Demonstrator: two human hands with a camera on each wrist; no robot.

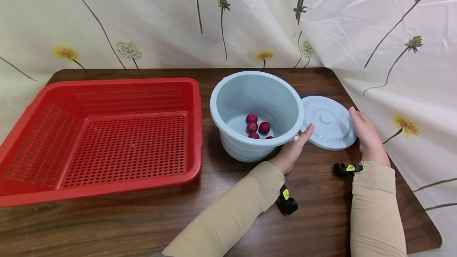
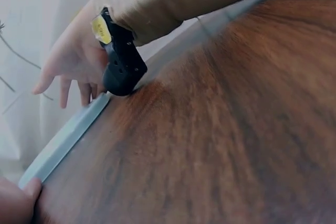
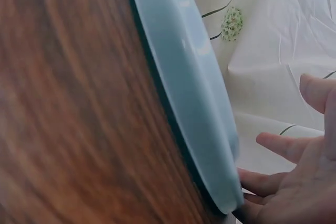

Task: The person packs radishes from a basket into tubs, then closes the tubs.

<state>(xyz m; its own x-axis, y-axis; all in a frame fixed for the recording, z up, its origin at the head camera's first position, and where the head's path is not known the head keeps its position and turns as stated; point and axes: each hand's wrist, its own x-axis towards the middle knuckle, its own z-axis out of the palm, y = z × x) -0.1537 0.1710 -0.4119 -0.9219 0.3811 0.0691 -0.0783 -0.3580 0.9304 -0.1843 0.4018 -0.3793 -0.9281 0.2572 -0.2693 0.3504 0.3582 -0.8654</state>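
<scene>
A light blue round lid (image 1: 325,124) lies flat on the table, between my two hands. My left hand (image 1: 292,152) is at its left edge, thumb extended, beside a light blue plastic tub (image 1: 246,148); some of its fingers are hidden in the head view. In the left wrist view, a fingertip of my left hand (image 2: 13,200) meets the lid's edge. At the lid's right edge is my right hand (image 1: 367,136). The right wrist view shows its fingers (image 3: 283,148) spread, the lower ones against the rim. Inside the tub sit several small, round, dark red fruits or vegetables (image 1: 252,126).
To the left stands a large red perforated plastic basket (image 1: 133,144). Everything rests on a dark brown wooden table (image 1: 228,197). A white flowered cloth (image 1: 160,19) hangs behind the table and along its right side.
</scene>
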